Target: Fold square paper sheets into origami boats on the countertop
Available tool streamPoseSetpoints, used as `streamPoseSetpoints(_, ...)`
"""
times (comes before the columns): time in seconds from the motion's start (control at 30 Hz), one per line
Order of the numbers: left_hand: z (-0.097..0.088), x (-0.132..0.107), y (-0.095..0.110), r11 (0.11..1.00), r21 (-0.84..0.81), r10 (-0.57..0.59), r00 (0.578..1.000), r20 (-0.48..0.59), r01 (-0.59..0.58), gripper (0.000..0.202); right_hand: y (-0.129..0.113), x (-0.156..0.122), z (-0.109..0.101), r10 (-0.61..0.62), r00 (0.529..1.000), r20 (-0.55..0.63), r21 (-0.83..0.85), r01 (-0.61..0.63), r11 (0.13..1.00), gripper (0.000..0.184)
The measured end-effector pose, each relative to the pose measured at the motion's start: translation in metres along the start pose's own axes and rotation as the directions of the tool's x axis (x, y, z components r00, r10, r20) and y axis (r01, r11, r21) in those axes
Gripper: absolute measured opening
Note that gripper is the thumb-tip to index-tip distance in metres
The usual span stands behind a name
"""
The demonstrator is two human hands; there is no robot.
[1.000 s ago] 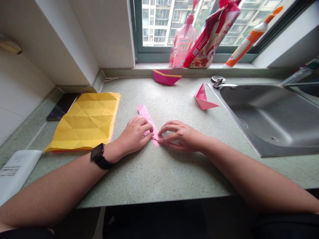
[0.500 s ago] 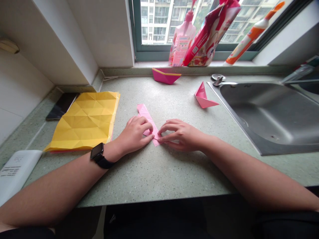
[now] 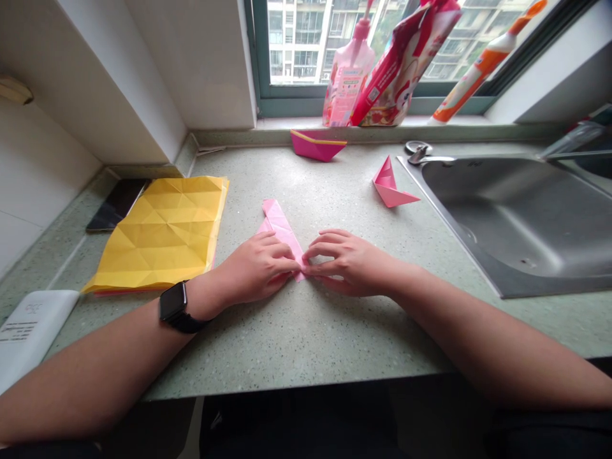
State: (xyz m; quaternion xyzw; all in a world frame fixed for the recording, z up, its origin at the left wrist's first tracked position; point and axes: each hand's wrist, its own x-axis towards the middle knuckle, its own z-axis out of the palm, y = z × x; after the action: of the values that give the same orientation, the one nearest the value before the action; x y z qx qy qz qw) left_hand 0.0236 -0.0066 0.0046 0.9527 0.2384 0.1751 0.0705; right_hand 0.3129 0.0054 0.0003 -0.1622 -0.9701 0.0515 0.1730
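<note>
Pink paper [image 3: 284, 228] lies left of the sink [image 3: 540, 220], and from afar I see left hand [image 3: 262, 264] and right hand [image 3: 356, 262] fingers pinching its end, maybe so the fold lies flat.

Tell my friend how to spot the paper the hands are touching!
Find the sink, then look left along the counter. The left hand and right hand touch light pink paper. It's a folded strip, unlike the yellow-edged boat and pointy boat behind.
</note>
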Motion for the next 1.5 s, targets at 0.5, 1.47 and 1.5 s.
streamPoseSetpoints(0.5, -0.002, -0.001, 0.002, 0.998, 0.069, -0.017, 0.996, 0.087, 0.011, 0.023, 0.0, -0.002, -0.008, -0.018, 1.0, 0.01, 0.029, 0.018, 0.999, 0.018)
streamPoseSetpoints(1.47, -0.007, 0.002, 0.007, 1.0, 0.007, 0.003, 0.998, 0.056, -0.004, 0.024, 0.004, -0.005, -0.001, 0.051, 0.999, -0.011, 0.029, -0.051, 0.998, 0.026)
streamPoseSetpoints(1.5, -0.007, 0.002, 0.007, 1.0, 0.005, 0.002, 0.998, 0.058, -0.002, 0.023, 0.004, -0.005, -0.002, 0.049, 0.999, -0.009, 0.033, -0.049, 0.998, 0.026)
